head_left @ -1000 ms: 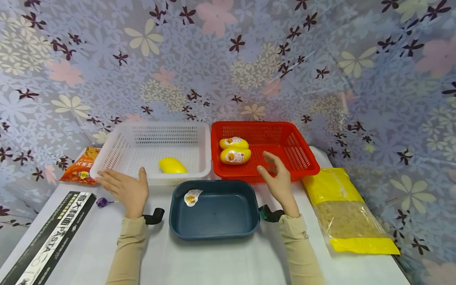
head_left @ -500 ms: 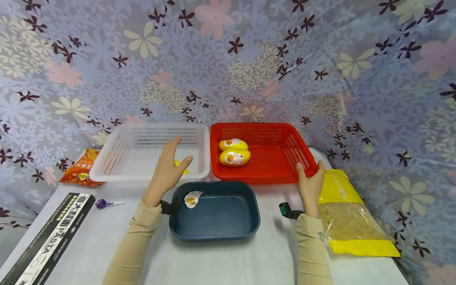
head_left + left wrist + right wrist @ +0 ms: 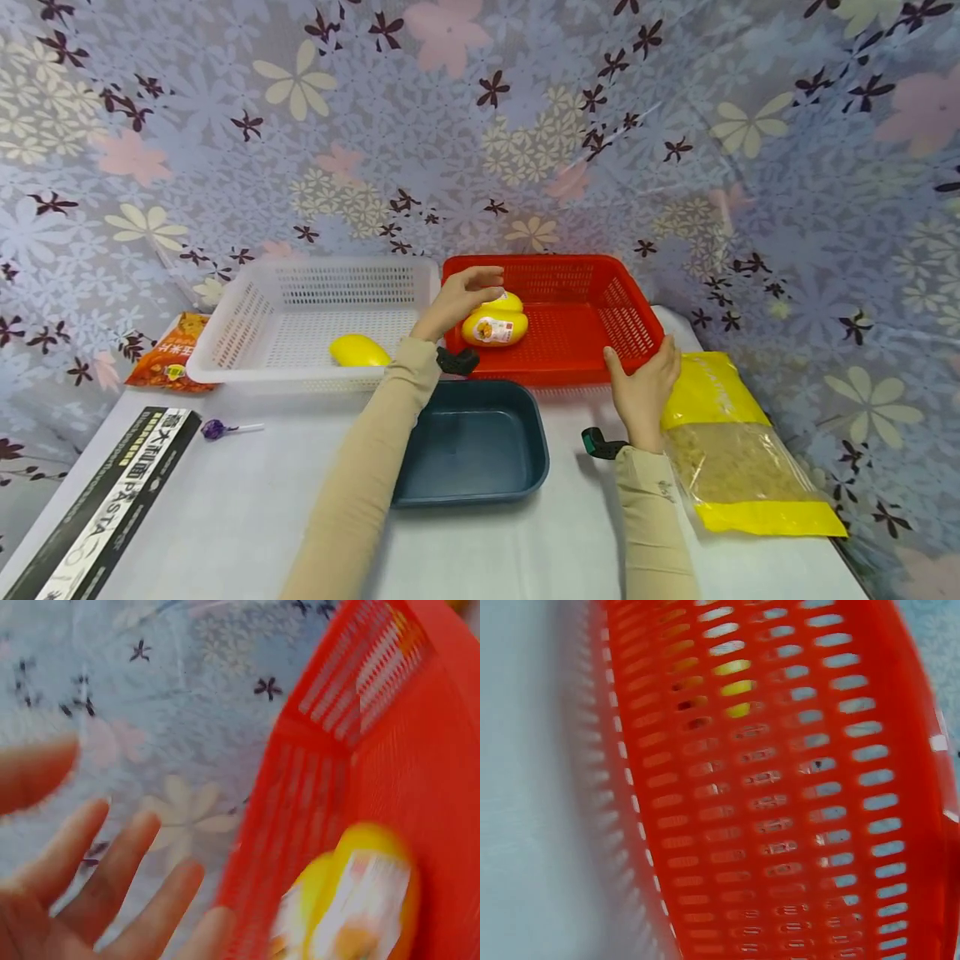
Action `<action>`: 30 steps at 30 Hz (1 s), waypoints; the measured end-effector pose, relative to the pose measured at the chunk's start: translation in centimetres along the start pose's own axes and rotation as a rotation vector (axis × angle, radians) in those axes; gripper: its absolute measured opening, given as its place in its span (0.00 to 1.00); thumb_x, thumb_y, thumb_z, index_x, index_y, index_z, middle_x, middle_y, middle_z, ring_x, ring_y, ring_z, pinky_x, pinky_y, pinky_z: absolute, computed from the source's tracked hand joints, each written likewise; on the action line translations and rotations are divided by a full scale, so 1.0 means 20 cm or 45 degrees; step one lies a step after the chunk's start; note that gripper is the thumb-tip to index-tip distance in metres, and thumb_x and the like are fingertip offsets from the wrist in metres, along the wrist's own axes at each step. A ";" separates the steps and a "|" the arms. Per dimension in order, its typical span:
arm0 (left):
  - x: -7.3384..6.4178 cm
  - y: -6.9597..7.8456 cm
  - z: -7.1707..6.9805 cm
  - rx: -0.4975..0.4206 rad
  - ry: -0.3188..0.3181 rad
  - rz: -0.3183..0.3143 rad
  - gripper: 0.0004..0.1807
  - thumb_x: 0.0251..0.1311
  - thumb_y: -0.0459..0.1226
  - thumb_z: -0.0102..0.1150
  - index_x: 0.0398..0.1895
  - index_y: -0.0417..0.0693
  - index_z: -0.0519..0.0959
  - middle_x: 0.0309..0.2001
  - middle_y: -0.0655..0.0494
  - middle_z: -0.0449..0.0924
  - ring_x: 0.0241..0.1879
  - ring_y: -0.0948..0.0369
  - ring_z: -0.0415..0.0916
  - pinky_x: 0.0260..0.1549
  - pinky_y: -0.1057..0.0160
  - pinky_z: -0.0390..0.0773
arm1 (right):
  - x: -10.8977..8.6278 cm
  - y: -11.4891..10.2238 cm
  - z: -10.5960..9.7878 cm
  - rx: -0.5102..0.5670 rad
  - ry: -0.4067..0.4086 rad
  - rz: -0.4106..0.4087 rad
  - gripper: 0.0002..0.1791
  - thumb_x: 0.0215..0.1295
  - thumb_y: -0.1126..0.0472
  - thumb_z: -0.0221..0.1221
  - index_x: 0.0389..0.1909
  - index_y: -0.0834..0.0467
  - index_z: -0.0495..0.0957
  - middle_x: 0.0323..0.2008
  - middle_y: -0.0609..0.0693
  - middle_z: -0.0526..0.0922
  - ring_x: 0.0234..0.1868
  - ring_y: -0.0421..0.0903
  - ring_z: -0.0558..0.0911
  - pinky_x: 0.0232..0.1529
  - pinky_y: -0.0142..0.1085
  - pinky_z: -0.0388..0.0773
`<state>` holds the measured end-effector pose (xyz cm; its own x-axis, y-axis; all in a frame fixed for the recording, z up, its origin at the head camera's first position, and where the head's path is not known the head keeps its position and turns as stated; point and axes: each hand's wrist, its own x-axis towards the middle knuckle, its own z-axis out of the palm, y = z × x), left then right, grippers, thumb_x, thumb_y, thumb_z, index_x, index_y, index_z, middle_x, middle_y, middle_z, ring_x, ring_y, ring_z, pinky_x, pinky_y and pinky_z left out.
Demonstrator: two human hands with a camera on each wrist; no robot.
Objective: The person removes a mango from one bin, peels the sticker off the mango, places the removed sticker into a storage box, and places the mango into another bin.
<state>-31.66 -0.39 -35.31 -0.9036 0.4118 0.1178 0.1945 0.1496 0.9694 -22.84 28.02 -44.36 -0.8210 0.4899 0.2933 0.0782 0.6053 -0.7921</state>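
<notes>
In the head view my left hand (image 3: 459, 302) reaches across to the left side of the red basket (image 3: 577, 333). Its fingers are extended and hold nothing; the left wrist view shows them spread beside the basket's rim. Two yellow mangoes (image 3: 495, 327) with printed labels lie in that basket, the rear one partly covered by the hand. My right hand (image 3: 645, 392) is at the basket's front right corner, thumb apart from the fingers, thumb over the front rim and fingers along the outer side. The right wrist view shows only the slotted basket wall (image 3: 772, 802).
A white basket (image 3: 255, 358) holds another yellow mango (image 3: 358, 351). A dark blue tray (image 3: 480, 450) lies in front, partly under my left sleeve. Around them are an orange snack bag (image 3: 172, 354), a lollipop (image 3: 216, 429), a pasta box (image 3: 112, 500) and a yellow bag (image 3: 735, 450).
My left hand has swung right, from the white basket's left front corner to the red basket's left side. My right hand has moved right, from over the red basket to its front right corner.
</notes>
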 end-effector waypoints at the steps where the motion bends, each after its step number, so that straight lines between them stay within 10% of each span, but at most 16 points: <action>1: 0.03 -0.01 0.02 -0.070 0.016 -0.035 0.25 0.67 0.38 0.55 0.66 0.45 0.69 0.65 0.43 0.71 0.64 0.48 0.69 0.65 0.48 0.67 | 0.00 0.00 0.01 -0.015 0.018 -0.014 0.56 0.63 0.43 0.60 0.75 0.66 0.35 0.76 0.67 0.39 0.76 0.62 0.39 0.74 0.58 0.41; 5: 0.12 -0.07 0.09 -0.219 0.119 -0.162 0.23 0.67 0.35 0.54 0.65 0.43 0.70 0.64 0.41 0.71 0.64 0.47 0.69 0.67 0.47 0.65 | 0.00 0.01 0.03 -0.029 0.076 -0.040 0.57 0.63 0.41 0.59 0.75 0.68 0.36 0.75 0.68 0.39 0.76 0.63 0.39 0.74 0.57 0.42; 13: 0.19 -0.16 0.18 0.076 0.167 -0.207 0.21 0.65 0.36 0.56 0.62 0.45 0.74 0.61 0.42 0.74 0.60 0.49 0.72 0.61 0.53 0.72 | -0.01 0.02 0.05 -0.047 0.075 -0.042 0.57 0.64 0.41 0.57 0.74 0.69 0.34 0.75 0.69 0.38 0.76 0.62 0.36 0.74 0.59 0.43; 30: 0.31 -0.25 0.17 0.440 -0.081 -0.439 0.24 0.60 0.33 0.60 0.61 0.48 0.76 0.64 0.48 0.74 0.57 0.54 0.72 0.47 0.59 0.79 | 0.00 0.03 0.03 -0.056 0.021 0.002 0.56 0.65 0.42 0.57 0.75 0.67 0.31 0.76 0.67 0.35 0.76 0.61 0.34 0.72 0.63 0.44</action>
<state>-36.95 4.39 -40.09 -0.9146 0.3383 -0.2215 0.0131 0.5722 0.8200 -23.15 27.96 -45.07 -0.8114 0.5010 0.3009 0.1047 0.6312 -0.7686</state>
